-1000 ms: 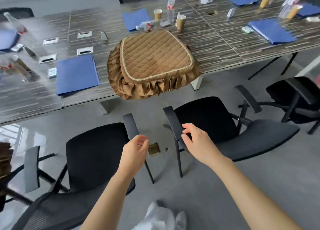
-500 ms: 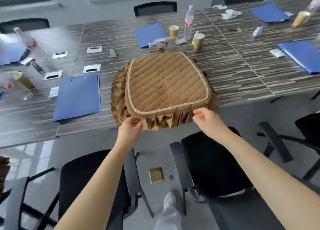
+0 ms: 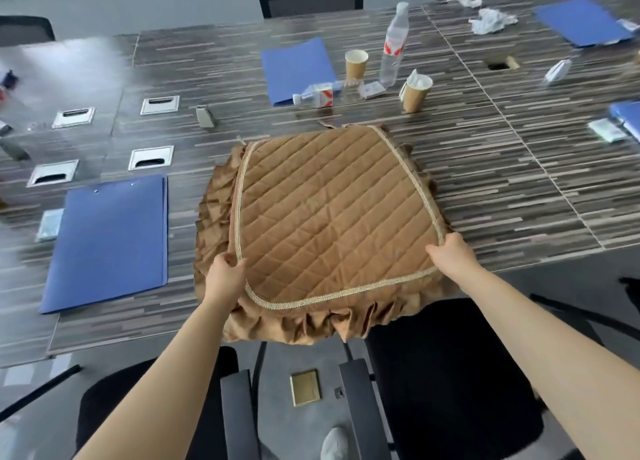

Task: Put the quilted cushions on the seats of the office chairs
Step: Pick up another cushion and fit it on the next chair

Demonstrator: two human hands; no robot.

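From the head camera we judge the job barely begun: the quilted cushion (image 3: 332,224) lies on the counter (image 3: 502,168), its near frill hanging over the counter's edge, and no cushion sits on a seat yet. Our left hand (image 3: 225,276) grips its near-left corner, thumb on the quilted top and fingers curled into the frill; our right hand (image 3: 452,257) holds the near-right corner, fingers tucked out of sight below, so both are closed on the fabric, not spread. The cushion stretches between the two hands and away from them across the counter. Its wider, rounded front edge points toward us, the narrower back edge with its small ties points away, toward the paper cups (image 3: 415,94) beyond; it is nearly as wide as deep, so we cannot name a long axis with confidence. Below the right hand waits a bare office chair (image 3: 450,390); below the left forearm, a second chair (image 3: 104,411), also bare. What remains, we think, is lifting the cushion off and laying it on a seat.
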